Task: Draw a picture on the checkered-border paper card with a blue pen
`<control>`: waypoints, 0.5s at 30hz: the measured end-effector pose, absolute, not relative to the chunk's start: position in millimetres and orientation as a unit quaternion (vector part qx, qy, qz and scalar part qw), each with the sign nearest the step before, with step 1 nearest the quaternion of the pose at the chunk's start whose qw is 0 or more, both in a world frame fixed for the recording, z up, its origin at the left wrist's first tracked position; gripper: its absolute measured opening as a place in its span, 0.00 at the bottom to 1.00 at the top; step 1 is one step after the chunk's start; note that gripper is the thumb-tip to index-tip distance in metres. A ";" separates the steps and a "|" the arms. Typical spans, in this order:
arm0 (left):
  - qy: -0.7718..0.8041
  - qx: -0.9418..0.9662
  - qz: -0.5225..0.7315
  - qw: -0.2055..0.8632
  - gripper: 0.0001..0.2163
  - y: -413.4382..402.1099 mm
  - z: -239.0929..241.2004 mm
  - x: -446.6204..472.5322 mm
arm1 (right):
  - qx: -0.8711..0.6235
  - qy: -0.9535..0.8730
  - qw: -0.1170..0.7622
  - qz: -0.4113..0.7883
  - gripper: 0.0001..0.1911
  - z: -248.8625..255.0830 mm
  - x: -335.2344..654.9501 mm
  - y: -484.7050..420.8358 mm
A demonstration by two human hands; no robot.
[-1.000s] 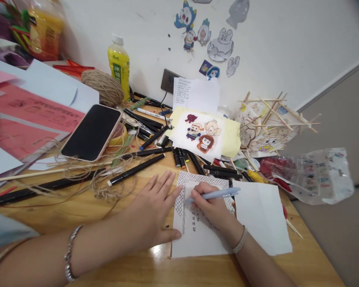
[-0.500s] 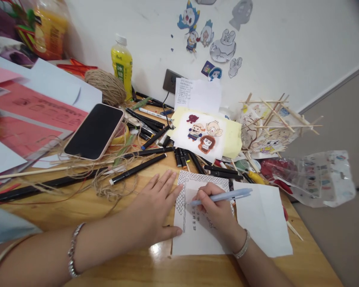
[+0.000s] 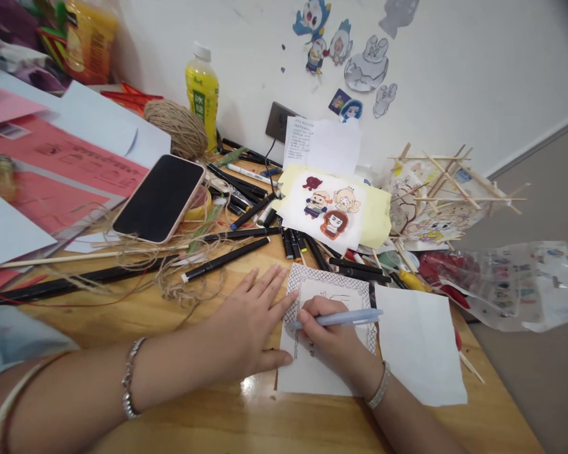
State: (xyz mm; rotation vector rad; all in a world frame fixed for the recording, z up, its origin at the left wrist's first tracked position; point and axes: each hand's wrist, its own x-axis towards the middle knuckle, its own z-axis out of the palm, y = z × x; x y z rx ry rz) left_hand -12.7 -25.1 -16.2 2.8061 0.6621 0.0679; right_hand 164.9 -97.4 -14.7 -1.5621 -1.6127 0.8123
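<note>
Under my right hand (image 3: 335,331) lies a white sheet of paper (image 3: 322,383) with a cross-hatched, wavy border and some handwriting, partly covered by the hand. That hand grips a light blue pen (image 3: 353,317), its tip at the left border of the sheet. My left hand (image 3: 255,321) lies flat with fingers spread, its fingertips at the sheet's left edge. A blank white sheet (image 3: 421,353) sits just to the right. Above the sheets, a yellow paper (image 3: 377,214) carries a white piece with coloured cartoon figures.
A phone (image 3: 159,198), loose twine, and many black markers (image 3: 227,258) cover the table's left and back. A twine ball (image 3: 177,129) and a yellow drink bottle (image 3: 202,94) stand behind. At right are a stick frame (image 3: 442,195) and a clear plastic bag (image 3: 525,290).
The pen tip has moved left to the sheet's border, and my right hand has shifted left, covering more handwriting. My left hand stays flat. The whole view has shifted slightly.
</note>
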 end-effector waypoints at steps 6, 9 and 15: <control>0.224 0.965 0.025 0.134 0.41 -25.3 -18.2 -12.4 | -0.602 -0.646 0.351 0.311 0.18 -12.3 164.3 -96.4; 0.223 0.965 0.032 0.133 0.40 -25.0 -19.2 -12.8 | -0.599 -0.653 0.346 0.308 0.18 -11.0 164.1 -96.4; 0.224 0.966 0.033 0.127 0.40 -24.7 -17.6 -13.0 | -0.603 -0.646 0.351 0.311 0.19 -12.9 164.4 -97.9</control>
